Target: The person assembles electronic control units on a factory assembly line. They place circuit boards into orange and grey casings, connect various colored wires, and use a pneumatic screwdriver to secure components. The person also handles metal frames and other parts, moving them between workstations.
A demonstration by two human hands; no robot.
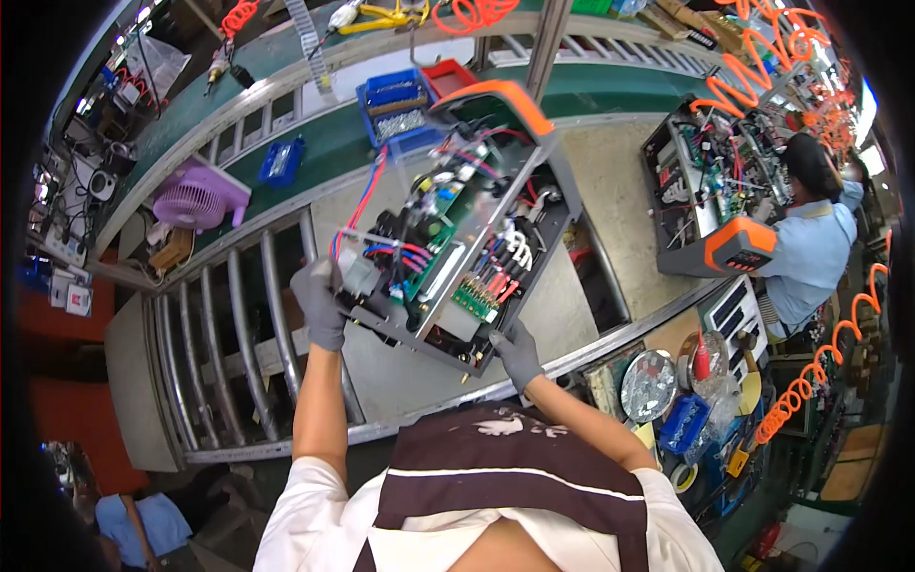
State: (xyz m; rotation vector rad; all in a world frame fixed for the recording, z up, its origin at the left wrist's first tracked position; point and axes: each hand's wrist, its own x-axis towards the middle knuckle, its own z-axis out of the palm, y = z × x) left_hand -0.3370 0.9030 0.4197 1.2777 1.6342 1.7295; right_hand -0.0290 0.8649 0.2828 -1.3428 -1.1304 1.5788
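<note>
Electronic unit: the open dark chassis sits slantwise on the work line in front of you, its orange-trimmed end away from you.
Left hand: your gray-gloved left hand is at the unit's near left corner, fingers partly bent against it – whether they close around the edge, you cannot tell from this angle.
Right hand: your right hand, gloved too, touches the near right corner, thumb side up; its other fingers are partly hidden, so how far it closes cannot be told.
Wires: a red and blue pair rises from the unit's left side, near your left hand.
Circuit board: a green board with red leads shows inside, near your right hand.
Beyond the unit: a blue bin of small metal parts, with a red tray beside it.
To your left: bare metal rollers and a purple fan.
To your right: a second unit – a co-worker in blue is just beside it.
</note>
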